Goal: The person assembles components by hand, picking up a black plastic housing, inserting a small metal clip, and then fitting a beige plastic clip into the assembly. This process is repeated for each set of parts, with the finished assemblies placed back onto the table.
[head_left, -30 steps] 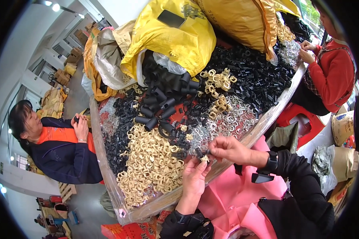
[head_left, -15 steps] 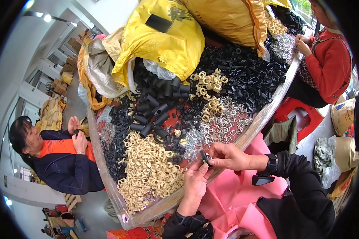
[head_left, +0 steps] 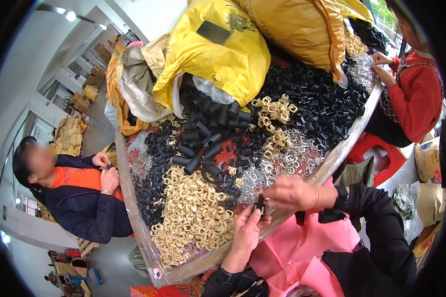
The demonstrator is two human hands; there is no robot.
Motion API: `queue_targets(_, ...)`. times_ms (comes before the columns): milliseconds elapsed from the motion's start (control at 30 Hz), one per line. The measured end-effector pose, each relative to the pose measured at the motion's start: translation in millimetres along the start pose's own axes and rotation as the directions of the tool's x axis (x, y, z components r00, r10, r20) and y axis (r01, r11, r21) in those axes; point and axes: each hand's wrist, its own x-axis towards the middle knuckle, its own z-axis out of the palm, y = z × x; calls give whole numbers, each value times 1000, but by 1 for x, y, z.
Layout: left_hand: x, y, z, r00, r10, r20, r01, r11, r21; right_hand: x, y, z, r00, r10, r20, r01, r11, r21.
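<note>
My left hand [head_left: 246,231] pinches a small black plastic part [head_left: 259,203] upright between thumb and fingers, just over the table's wooden edge. Right beside it is my right hand [head_left: 296,193], its fingers smeared by motion, so whether they grip anything does not show. Below and left of the black part spreads a heap of beige plastic clips [head_left: 193,218]. Just beyond my hands lie small clear pieces [head_left: 251,179] and silver metal rings [head_left: 295,156].
A raised wooden rim [head_left: 208,265] borders the table. Black tubes [head_left: 208,129] spill from a yellow sack [head_left: 218,59], with a heap of small black parts [head_left: 317,96] farther right. Co-workers sit at the left [head_left: 84,193] and far right [head_left: 414,94], handling small pieces.
My right hand has gone from a pinch at the black part's top to a blurred motion beside it. My left hand keeps hold. The whole view has shifted slightly.
</note>
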Motion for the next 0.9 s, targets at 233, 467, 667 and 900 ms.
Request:
queue_targets(233, -3, 5, -10, 998, 62, -34, -59, 996, 72, 82, 124, 12, 943, 190, -271, -306, 817, -489)
queue_targets(467, -9, 14, -12, 992, 50, -112, -50, 999, 7, 84, 167, 25, 931, 332, -152, -344, 659, -669)
queue_targets(667, -9, 10, -11, 995, 21, -94, -20, 1000, 18, 53, 128, -13, 838, 474, -272, -487, 873, 23)
queue_targets(900, 4, 9, 1, 998, -26, -58, 26, 1000, -4, -3, 88, -49, 325, 942, 86, -5, -89, 996)
